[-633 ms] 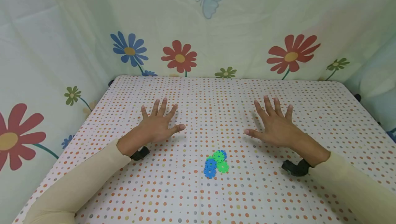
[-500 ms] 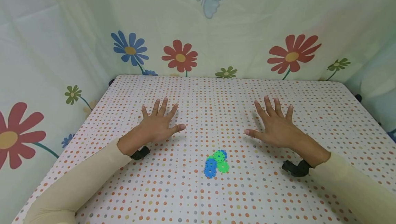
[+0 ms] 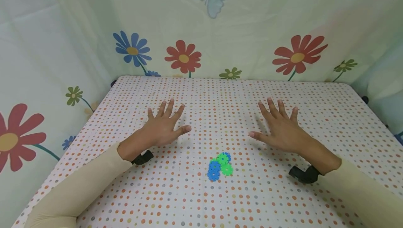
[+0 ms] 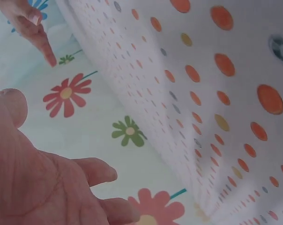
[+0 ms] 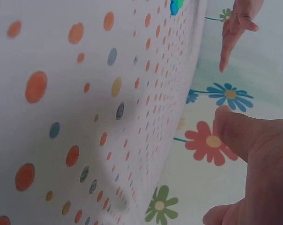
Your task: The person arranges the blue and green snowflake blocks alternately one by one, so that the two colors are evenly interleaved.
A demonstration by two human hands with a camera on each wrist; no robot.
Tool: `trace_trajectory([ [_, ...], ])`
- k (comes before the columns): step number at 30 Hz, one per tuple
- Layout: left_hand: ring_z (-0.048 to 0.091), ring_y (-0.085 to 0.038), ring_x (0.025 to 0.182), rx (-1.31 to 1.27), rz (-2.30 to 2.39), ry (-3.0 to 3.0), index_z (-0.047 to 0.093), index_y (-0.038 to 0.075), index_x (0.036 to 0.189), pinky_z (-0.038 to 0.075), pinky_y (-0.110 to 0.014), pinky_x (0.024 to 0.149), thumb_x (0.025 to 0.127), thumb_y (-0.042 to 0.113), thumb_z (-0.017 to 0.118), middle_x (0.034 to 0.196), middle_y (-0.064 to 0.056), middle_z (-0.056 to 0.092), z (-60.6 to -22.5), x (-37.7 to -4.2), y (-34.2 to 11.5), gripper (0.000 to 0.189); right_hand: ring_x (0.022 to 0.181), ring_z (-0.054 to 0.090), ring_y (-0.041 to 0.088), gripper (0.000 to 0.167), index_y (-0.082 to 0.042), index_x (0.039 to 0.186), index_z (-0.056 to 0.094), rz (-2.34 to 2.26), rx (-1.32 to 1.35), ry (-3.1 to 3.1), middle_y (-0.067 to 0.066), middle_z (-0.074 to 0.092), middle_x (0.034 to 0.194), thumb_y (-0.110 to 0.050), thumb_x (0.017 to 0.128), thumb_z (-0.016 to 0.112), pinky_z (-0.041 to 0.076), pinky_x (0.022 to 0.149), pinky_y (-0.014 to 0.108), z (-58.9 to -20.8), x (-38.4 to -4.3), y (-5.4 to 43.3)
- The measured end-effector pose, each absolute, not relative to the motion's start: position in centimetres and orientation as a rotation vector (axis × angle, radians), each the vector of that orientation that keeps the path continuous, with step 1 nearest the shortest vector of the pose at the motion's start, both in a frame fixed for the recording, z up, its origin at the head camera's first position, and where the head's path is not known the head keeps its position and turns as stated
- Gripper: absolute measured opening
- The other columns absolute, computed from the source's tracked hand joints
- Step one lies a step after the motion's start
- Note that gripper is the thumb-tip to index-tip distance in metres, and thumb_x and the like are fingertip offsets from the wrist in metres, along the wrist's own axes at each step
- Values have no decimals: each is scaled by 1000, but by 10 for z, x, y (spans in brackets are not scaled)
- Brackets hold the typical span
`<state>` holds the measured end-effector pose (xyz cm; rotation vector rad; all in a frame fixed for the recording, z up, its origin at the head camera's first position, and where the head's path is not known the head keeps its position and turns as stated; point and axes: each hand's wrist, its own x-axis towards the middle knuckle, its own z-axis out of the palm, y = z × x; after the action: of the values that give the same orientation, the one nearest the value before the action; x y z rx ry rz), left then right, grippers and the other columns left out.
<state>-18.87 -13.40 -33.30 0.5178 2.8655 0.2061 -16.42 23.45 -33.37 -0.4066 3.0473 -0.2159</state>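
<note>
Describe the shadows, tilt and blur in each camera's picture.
Head view: faint shadows by the left hand and right hand; left wrist view: tablecloth tilted, its dots looking oval; right wrist view: tablecloth tilted too, softly shadowed, discs unclear and cut off at the top edge.

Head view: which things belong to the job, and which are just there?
Likely the job:
- blue discs, green discs: between the hands, untouched
- left hand, right hand: fingers spread, holding nothing

Just there:
- dotted table
- flowered curtain
- black wrist gear
</note>
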Motion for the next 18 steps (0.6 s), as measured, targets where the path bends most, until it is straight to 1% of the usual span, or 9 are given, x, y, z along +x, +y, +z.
trace_trajectory([
  [6, -7, -39, 153, 547, 164, 2882, -2, 31, 159, 1, -77, 110, 89, 83, 18, 165, -11, -13, -330, -182, -130, 90, 145, -8, 56, 109, -9, 159, 3, -264, -455, 3045, 26, -4, 163, -72, 87, 54, -9, 102, 81, -331, -156, 232],
  [10, -3, -39, 153, 592, 194, 2871, 1, 29, 159, 4, -77, 110, 91, 79, 22, 166, -11, -9, -326, -176, -128, 87, 147, -5, 54, 107, -11, 160, 3, -281, -502, 3036, 24, -1, 164, -71, 87, 55, -8, 103, 81, -330, -149, 226],
  [13, 5, -39, 153, 666, 249, 2861, 8, 26, 160, 9, -73, 113, 95, 73, 29, 167, -12, 2, -323, -171, -126, 83, 148, -1, 52, 105, -13, 160, 5, -297, -542, 3027, 23, 4, 164, -70, 87, 56, -4, 105, 80, -329, -143, 221],
  [14, 10, -38, 153, 701, 275, 2856, 13, 25, 159, 13, -70, 114, 96, 70, 33, 166, -11, 9, -322, -170, -124, 81, 149, 2, 51, 104, -14, 160, 5, -307, -565, 3021, 22, 5, 164, -68, 88, 57, -2, 106, 79, -329, -141, 220],
  [15, 22, -36, 151, 735, 322, 2849, 21, 24, 158, 21, -66, 115, 97, 67, 37, 165, -10, 20, -322, -168, -123, 77, 149, 5, 50, 103, -14, 160, 7, -317, -591, 3014, 22, 8, 164, -67, 88, 58, 1, 108, 78, -328, -139, 218],
  [16, 39, -35, 143, 759, 393, 2832, 30, 23, 156, 29, -61, 113, 98, 63, 41, 161, -8, 31, -321, -166, -122, 71, 149, 9, 49, 101, -14, 160, 9, -340, -622, 3005, 21, 10, 164, -65, 89, 59, 3, 109, 77, -328, -137, 217],
  [18, 55, -29, 130, 811, 568, 2793, 50, 21, 146, 41, -52, 108, 100, 52, 50, 147, -3, 53, -319, -162, -119, 56, 148, 21, 46, 96, -15, 160, 13, -371, -691, 2991, 19, 19, 163, -60, 90, 61, 12, 112, 73, -328, -134, 215],
])
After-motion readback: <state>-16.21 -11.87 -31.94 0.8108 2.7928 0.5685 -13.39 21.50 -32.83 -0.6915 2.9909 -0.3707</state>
